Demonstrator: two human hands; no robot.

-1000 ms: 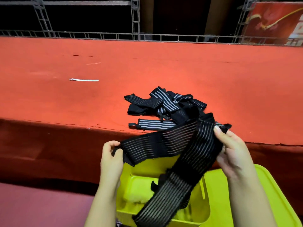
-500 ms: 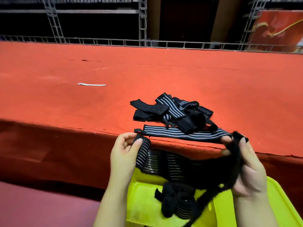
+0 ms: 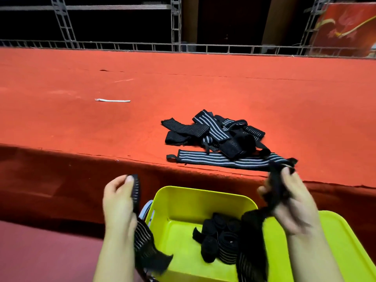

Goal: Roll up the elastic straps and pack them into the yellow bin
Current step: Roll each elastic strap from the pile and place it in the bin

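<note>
Both my hands, left hand and right hand, pinch the ends of one limp, stretchy strap; I'd start rolling from an end.

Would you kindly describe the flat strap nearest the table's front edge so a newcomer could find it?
Start at the red table and go to the pile of black straps right of centre. The flat strap lies stretched out just in front of that pile, along the table's front edge. Unlike its tangled neighbours, it lies straight, showing pale lengthwise stripes and a small loop at its left end.
</note>
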